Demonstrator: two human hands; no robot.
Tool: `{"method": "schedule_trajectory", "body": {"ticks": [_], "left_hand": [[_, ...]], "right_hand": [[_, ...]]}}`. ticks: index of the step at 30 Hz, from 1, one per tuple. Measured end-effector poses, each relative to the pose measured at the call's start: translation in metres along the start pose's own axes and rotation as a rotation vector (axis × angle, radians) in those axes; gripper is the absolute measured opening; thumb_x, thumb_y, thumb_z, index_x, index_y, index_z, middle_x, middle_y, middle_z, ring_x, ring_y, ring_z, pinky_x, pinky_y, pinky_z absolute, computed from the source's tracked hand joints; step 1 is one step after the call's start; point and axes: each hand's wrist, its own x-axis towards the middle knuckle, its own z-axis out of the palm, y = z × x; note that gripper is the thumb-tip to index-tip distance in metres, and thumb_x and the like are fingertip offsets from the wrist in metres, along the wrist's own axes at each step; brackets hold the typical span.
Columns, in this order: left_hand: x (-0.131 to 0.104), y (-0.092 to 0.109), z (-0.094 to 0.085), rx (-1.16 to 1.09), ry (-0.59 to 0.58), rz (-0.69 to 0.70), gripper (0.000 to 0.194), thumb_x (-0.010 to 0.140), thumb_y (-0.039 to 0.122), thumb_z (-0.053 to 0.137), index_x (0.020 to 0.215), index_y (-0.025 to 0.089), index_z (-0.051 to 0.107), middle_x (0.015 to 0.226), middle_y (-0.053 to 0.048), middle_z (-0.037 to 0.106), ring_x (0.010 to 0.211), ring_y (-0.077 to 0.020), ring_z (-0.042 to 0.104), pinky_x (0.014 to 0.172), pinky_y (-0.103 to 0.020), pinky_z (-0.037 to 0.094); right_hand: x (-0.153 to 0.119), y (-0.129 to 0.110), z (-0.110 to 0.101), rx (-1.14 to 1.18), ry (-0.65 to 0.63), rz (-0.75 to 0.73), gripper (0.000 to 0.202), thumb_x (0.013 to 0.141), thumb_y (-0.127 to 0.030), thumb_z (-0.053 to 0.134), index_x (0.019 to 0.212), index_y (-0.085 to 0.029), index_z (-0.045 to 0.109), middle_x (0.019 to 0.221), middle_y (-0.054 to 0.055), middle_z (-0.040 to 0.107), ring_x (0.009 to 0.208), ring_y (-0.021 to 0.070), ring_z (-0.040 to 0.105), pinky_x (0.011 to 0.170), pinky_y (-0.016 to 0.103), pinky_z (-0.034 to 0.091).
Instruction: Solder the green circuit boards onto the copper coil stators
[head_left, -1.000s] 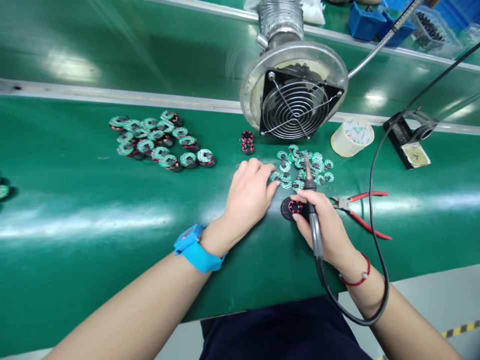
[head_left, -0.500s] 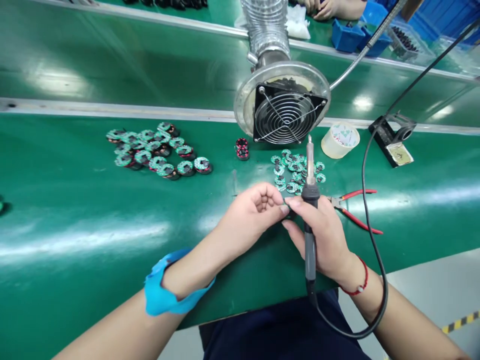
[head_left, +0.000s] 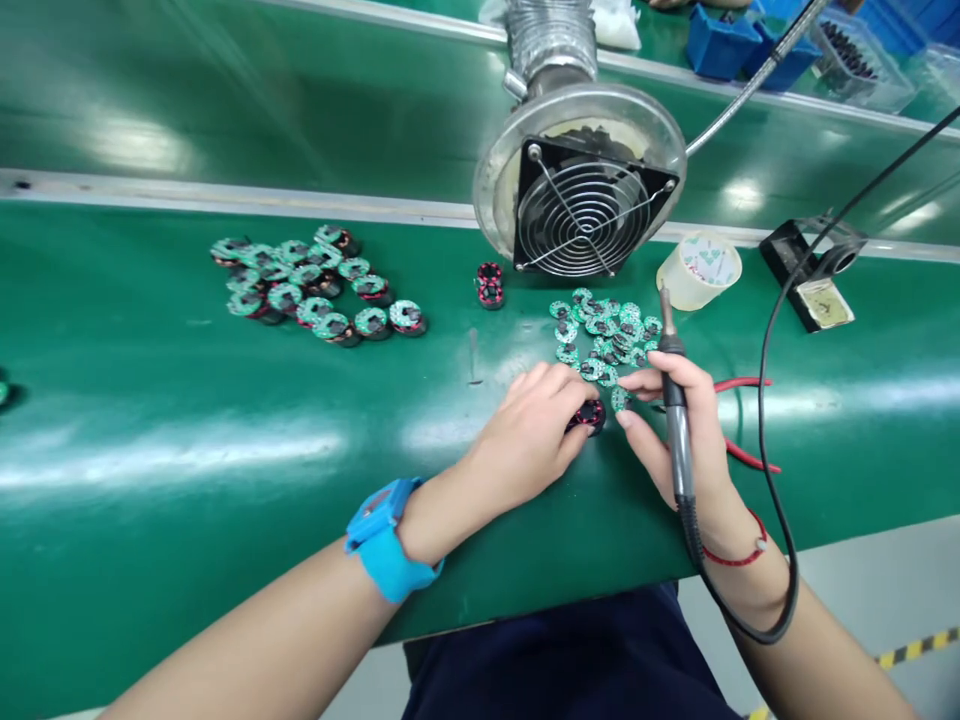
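My left hand [head_left: 529, 430] is closed around a small black motor stator [head_left: 591, 414] with red windings, on the green bench. My right hand [head_left: 686, 430] grips a soldering iron [head_left: 680, 445], its tip pointing up and away from me. Between that hand's thumb and fingertips is a small round green circuit board [head_left: 619, 399], just right of the stator. More such boards [head_left: 600, 325] lie loosely piled beyond my hands. Two bare stators [head_left: 490, 286] stand together left of the pile. Farther left is a group of stators topped with green boards [head_left: 315, 290].
A fume extractor fan [head_left: 585, 215] hangs over the back of the bench. Behind my right hand lie red-handled cutters [head_left: 750, 456], partly hidden. A tape roll [head_left: 699, 272] and a soldering iron stand [head_left: 806, 275] are at the back right. The iron's cable [head_left: 763, 400] loops across the right side.
My hands were together over a dark part and have now come apart. The stator shows in my left hand, and a board shows at my right fingertips. The camera view has shifted slightly.
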Motion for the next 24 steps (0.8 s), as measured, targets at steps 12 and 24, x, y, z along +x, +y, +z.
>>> {"method": "schedule_trajectory", "body": {"ticks": [12, 24], "left_hand": [[-0.006, -0.01, -0.012, -0.152, -0.033, -0.023, 0.03, 0.084, 0.007, 0.047, 0.112, 0.016, 0.052, 0.109, -0.01, 0.06, 0.102, -0.0244, 0.053, 0.09, -0.041, 0.046], [0.003, -0.015, -0.019, -0.336, 0.041, 0.006, 0.014, 0.089, 0.008, 0.051, 0.082, 0.018, 0.059, 0.083, 0.0, 0.059, 0.079, -0.0144, 0.056, 0.071, -0.026, 0.043]], "right_hand": [[0.0, -0.005, 0.016, -0.047, -0.203, -0.079, 0.05, 0.09, -0.013, 0.056, 0.135, -0.03, 0.041, 0.112, 0.004, 0.067, 0.106, 0.022, 0.06, 0.097, 0.046, 0.05], [-0.001, -0.002, 0.022, -0.119, -0.171, -0.02, 0.054, 0.088, -0.011, 0.058, 0.135, -0.029, 0.039, 0.112, 0.005, 0.065, 0.098, 0.0203, 0.062, 0.09, 0.04, 0.053]]}}
